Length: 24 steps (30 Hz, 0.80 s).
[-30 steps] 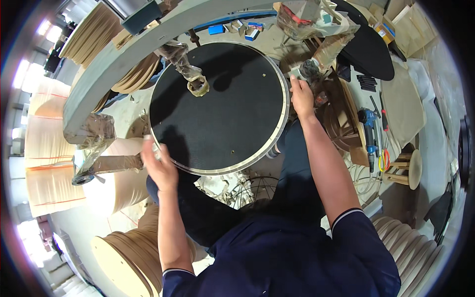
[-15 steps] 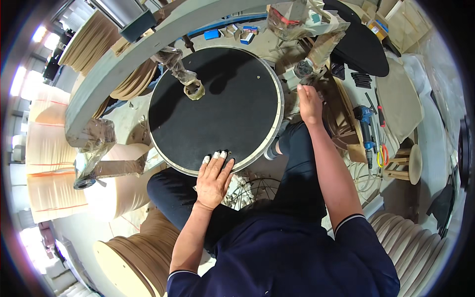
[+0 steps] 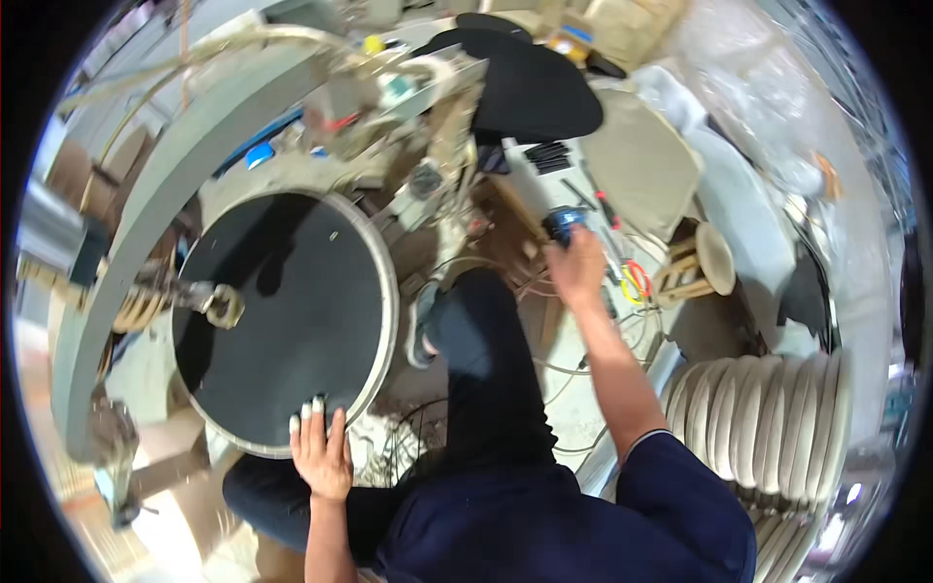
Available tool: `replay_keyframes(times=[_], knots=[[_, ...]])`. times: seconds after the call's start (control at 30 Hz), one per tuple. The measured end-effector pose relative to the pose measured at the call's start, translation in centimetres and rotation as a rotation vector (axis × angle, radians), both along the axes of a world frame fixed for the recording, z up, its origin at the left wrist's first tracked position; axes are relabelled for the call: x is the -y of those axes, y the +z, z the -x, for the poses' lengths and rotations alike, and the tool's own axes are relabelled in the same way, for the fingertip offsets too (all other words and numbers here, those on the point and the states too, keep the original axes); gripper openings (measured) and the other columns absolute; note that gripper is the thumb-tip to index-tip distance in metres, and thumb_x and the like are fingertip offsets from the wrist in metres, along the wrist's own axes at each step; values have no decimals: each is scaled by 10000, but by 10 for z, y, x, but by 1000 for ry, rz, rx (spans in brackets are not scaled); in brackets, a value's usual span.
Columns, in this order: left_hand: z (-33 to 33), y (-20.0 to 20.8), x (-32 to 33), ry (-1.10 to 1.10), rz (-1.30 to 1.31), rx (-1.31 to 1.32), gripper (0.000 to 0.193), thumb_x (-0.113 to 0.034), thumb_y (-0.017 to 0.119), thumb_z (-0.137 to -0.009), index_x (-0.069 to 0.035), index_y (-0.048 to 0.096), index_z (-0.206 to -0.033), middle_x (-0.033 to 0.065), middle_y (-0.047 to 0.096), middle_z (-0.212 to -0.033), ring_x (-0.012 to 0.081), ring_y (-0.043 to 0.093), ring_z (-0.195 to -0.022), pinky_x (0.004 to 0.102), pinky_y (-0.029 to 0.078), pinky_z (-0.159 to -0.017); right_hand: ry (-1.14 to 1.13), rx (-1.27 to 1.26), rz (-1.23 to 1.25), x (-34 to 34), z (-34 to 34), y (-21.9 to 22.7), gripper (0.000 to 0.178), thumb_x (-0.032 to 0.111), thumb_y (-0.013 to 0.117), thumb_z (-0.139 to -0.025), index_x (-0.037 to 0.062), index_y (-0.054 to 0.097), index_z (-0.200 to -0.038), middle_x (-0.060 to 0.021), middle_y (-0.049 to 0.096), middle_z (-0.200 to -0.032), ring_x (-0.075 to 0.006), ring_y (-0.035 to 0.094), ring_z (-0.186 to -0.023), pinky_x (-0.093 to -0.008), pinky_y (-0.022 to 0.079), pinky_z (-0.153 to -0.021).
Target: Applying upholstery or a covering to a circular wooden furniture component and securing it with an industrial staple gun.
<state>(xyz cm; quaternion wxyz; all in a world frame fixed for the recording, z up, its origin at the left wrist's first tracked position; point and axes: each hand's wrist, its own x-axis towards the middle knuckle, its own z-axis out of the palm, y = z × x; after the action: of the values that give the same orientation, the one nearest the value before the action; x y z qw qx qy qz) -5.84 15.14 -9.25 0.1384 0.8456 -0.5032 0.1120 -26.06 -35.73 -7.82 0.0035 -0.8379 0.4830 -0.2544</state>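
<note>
One round black-covered disc with a pale rim (image 3: 301, 335) lies in front of the seated person, toward the left, its near edge by the left thigh. The left hand (image 3: 323, 457) rests at that near edge, its fingers slightly spread, straight and white-tipped, lying on the black face and gripping nothing. A rod with a ring-shaped end (image 3: 224, 308) hangs over the disc's left part; I cannot tell whether they touch. Around the far left side bends a thick grey frame arm (image 3: 136, 194).

Well apart, past the bent right leg (image 3: 486, 360), the right hand (image 3: 581, 270) is at a blue power tool (image 3: 563, 222), its fingers against the near side; blur hides how far they close on it. Just beside the tool lies a red-handled screwdriver (image 3: 607, 209), with red-and-yellow-handled scissors (image 3: 637, 281) nearer the person. Beyond are black strips (image 3: 547, 156), a beige panel (image 3: 639, 160) and a black rounded sheet (image 3: 535, 89). Farther right stand a wooden stool (image 3: 715, 258) and a row of pale rings (image 3: 758, 423).
</note>
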Motion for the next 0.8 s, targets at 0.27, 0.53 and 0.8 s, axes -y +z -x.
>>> replay_keyframes(times=[0.27,0.53,0.8], knots=[[0,14,30,3,68,-10,460,-213,754,-917,-273,764,-1373,127,655,-1482,305,629,-1368,495,428,-1190,25,-194,-239,75,72,-31,716,364,780,-946,-25,532,-1494,-310,679,-1334,-492,650,-1242,-539,510,-1081],[11,13,30,48,90,-62,518,-214,749,-902,-289,737,-1414,130,621,-1518,322,608,-1393,514,422,-1202,51,20,-666,106,61,20,368,270,751,-940,-11,639,-1149,-153,721,-897,-300,692,-798,-414,548,-750],[28,8,52,118,73,-140,680,-111,658,-895,-293,622,-1549,149,548,-1598,325,495,-1515,525,372,-1238,416,308,-1257,-98,-11,137,184,186,769,-980,14,705,-977,-63,720,-749,-142,692,-594,-314,582,-579]])
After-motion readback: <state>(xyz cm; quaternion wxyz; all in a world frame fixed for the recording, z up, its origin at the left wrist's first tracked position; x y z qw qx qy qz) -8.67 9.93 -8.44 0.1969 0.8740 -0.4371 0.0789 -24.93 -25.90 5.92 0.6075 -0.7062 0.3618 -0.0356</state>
